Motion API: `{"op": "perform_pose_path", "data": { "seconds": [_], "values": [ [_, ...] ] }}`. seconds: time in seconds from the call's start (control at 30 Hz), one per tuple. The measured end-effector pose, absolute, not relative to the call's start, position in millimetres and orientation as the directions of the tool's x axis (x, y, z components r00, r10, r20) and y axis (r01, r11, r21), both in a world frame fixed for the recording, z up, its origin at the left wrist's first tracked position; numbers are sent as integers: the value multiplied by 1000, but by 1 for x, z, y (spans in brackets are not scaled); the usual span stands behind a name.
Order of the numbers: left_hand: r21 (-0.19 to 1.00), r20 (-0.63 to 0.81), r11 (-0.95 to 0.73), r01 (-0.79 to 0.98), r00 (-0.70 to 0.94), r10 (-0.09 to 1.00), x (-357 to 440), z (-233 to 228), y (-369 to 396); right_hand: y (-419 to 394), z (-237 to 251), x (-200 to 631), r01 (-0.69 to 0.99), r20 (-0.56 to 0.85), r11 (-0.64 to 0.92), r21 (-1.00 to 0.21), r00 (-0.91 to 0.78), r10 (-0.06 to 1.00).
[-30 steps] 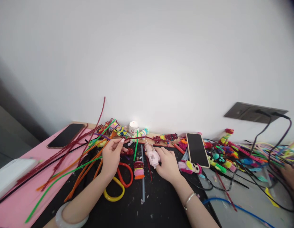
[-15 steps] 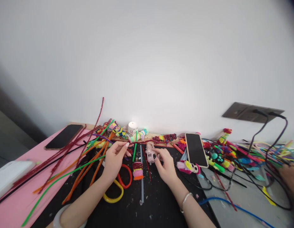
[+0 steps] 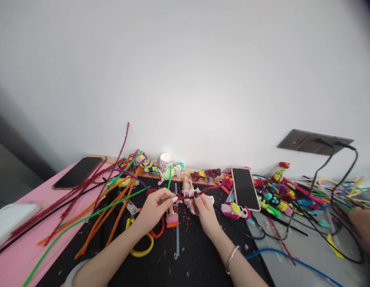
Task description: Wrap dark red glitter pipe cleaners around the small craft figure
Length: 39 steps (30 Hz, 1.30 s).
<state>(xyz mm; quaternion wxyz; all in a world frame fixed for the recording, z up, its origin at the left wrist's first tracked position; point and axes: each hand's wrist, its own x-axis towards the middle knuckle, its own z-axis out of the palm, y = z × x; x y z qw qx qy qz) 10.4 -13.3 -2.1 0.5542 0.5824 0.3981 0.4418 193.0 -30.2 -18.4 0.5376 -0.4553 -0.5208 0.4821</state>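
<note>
My left hand [image 3: 155,207] and my right hand [image 3: 205,208] are close together over a black mat [image 3: 161,259]. Both pinch a dark red glittery pipe cleaner [image 3: 203,192] that runs between the fingertips and on to the right. A small pale pink glue gun [image 3: 187,187] lies just behind my right hand. Under my left hand are scissors with a red and a yellow loop handle [image 3: 144,245]. A small stack of pink, orange and red fuzzy coils [image 3: 172,219] sits between my hands.
Long orange, green and red pipe cleaners [image 3: 92,211] fan out to the left across a pink sheet [image 3: 20,255]. One phone [image 3: 77,172] lies far left, another phone [image 3: 245,188] to the right. Colourful craft figures and black cables [image 3: 322,207] crowd the right. Someone else's hand [image 3: 364,227] shows at the right edge.
My hands have come together. My right hand left the glue gun and now pinches the red pipe cleaner alongside my left hand, which shifted right.
</note>
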Motion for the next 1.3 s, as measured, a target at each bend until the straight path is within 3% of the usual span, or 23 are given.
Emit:
{"op": "perform_pose_path", "data": {
  "seconds": [0.57,0.97,1.3],
  "values": [
    [979,77,-139,149,364,928,9,2,-15,-29,-18,195,-67,39,41,-997,30,999],
    [880,211,-352,319,401,891,9,3,-17,-27,-26,196,-19,51,51,-999,4,999],
    [819,265,-446,362,450,853,9,-2,-18,-28,-23,192,-121,29,26,-992,-21,999]
  ]
}}
